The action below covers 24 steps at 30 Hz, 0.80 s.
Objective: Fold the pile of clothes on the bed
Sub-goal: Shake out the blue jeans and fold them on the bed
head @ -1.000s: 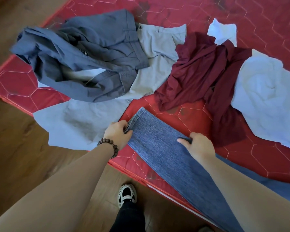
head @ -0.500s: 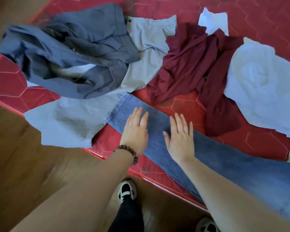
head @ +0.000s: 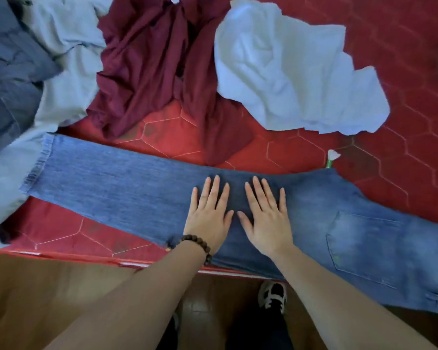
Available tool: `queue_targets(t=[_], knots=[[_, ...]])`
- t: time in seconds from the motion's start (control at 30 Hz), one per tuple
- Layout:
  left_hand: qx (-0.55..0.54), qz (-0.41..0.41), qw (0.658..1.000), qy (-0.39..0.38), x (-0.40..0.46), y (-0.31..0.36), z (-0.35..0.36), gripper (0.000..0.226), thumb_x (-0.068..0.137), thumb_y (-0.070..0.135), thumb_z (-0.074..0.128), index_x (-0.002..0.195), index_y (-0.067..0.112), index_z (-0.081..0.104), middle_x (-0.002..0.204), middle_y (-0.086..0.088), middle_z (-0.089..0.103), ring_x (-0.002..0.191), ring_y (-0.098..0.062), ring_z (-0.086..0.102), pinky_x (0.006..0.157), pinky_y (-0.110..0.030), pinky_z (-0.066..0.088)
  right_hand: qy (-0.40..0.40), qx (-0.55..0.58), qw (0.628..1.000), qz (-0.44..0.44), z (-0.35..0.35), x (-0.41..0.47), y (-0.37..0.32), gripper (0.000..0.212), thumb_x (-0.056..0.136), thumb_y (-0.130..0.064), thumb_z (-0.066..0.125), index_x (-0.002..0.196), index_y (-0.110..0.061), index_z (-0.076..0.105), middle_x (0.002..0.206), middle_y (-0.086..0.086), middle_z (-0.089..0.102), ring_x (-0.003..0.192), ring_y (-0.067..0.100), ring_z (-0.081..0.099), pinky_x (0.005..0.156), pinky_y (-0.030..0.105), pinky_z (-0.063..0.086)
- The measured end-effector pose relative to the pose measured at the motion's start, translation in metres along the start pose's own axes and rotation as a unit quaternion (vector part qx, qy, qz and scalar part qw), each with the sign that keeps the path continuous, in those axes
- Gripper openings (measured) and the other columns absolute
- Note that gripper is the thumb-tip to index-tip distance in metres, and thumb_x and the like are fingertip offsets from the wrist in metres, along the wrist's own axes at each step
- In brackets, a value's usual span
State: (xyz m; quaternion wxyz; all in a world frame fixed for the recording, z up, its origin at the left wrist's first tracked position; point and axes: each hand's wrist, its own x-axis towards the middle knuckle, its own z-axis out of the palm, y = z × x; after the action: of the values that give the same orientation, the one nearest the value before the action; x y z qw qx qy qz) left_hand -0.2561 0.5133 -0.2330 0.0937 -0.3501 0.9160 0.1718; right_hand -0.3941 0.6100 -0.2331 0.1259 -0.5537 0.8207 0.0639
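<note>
- Denim first: jeans [head: 117, 180] lie flat along the bed [head: 402, 79] edge, legs stacked, not yet folded across.
- my left hand [head: 207, 218] and right hand [head: 268, 221] press mid-leg, fingers straight, slightly spread.
- maroon shirt [head: 149, 66], white top [head: 288, 72], grey stuff [head: 8, 79] all unfolded, so barely started imo.

Jeans [head: 117, 188] on bed [head: 402, 152], pile [head: 147, 61] behind.

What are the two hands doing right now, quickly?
Left hand: open, fingers straight, pressing flat on the jeans.
Right hand: open, fingers straight, pressing flat on the jeans beside it.
</note>
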Motion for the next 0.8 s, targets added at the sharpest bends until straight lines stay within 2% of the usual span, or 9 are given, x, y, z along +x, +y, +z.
queue_targets(t=[0.17, 0.27, 0.4, 0.5, 0.63, 0.8], knots=[[0.031, 0.065, 0.997, -0.012, 0.019, 0.076, 0.020, 0.064, 0.093, 0.044, 0.023, 0.149, 0.013, 0.026, 0.156, -0.012, 0.022, 0.145, -0.030, 0.017, 0.117, -0.052, 0.012, -0.005, 0.017, 0.996, 0.091, 0.013, -0.042, 0.086, 0.067, 0.095, -0.055, 0.022, 0.151, -0.019, 0.019, 0.159, 0.004, 0.018, 0.147, 0.020, 0.012, 0.116, 0.057, 0.011], [0.054, 0.085, 0.995, -0.017, 0.029, 0.113, 0.031, 0.068, 0.093, 0.047, 0.024, 0.150, 0.011, 0.022, 0.157, -0.012, 0.019, 0.146, -0.028, 0.013, 0.116, -0.051, 0.007, 0.006, 0.033, 0.992, 0.119, 0.020, -0.065, 0.124, 0.066, 0.095, -0.055, 0.025, 0.152, -0.023, 0.017, 0.159, 0.004, 0.016, 0.147, 0.019, 0.012, 0.116, 0.056, 0.011], [0.074, 0.084, 0.994, -0.002, 0.037, 0.152, 0.043, 0.069, 0.093, 0.052, 0.024, 0.151, 0.017, 0.015, 0.159, -0.014, 0.009, 0.147, -0.029, 0.002, 0.116, -0.056, 0.002, 0.019, 0.066, 0.981, 0.181, 0.029, -0.096, 0.162, 0.064, 0.095, -0.058, 0.022, 0.152, -0.030, 0.013, 0.160, 0.001, 0.012, 0.148, 0.020, 0.009, 0.118, 0.053, 0.004], [0.097, 0.101, 0.990, -0.001, 0.045, 0.177, 0.047, 0.069, 0.094, 0.053, 0.021, 0.152, 0.016, 0.016, 0.159, -0.013, 0.009, 0.147, -0.032, 0.002, 0.115, -0.060, 0.004, 0.022, 0.080, 0.972, 0.221, 0.035, -0.122, 0.190, 0.061, 0.097, -0.055, 0.019, 0.152, -0.029, 0.014, 0.160, 0.000, 0.012, 0.148, 0.020, 0.007, 0.118, 0.053, 0.004], [0.115, 0.111, 0.987, -0.009, 0.055, 0.203, 0.053, 0.072, 0.092, 0.059, 0.019, 0.152, 0.021, 0.009, 0.159, -0.013, 0.005, 0.146, -0.036, -0.003, 0.115, -0.059, -0.003, 0.014, 0.080, 0.965, 0.248, 0.039, -0.147, 0.228, 0.059, 0.098, -0.053, 0.017, 0.153, -0.030, 0.013, 0.160, -0.005, 0.009, 0.148, 0.018, 0.006, 0.118, 0.050, 0.000], [0.124, 0.154, 0.980, -0.016, 0.062, 0.229, 0.057, 0.062, 0.095, 0.049, 0.015, 0.152, 0.023, 0.016, 0.158, -0.018, 0.006, 0.147, -0.030, 0.000, 0.115, -0.059, 0.008, 0.021, 0.093, 0.943, 0.320, 0.040, -0.175, 0.262, 0.059, 0.098, -0.053, 0.011, 0.152, -0.028, 0.013, 0.160, -0.003, 0.013, 0.147, 0.014, 0.002, 0.118, 0.049, 0.001]])
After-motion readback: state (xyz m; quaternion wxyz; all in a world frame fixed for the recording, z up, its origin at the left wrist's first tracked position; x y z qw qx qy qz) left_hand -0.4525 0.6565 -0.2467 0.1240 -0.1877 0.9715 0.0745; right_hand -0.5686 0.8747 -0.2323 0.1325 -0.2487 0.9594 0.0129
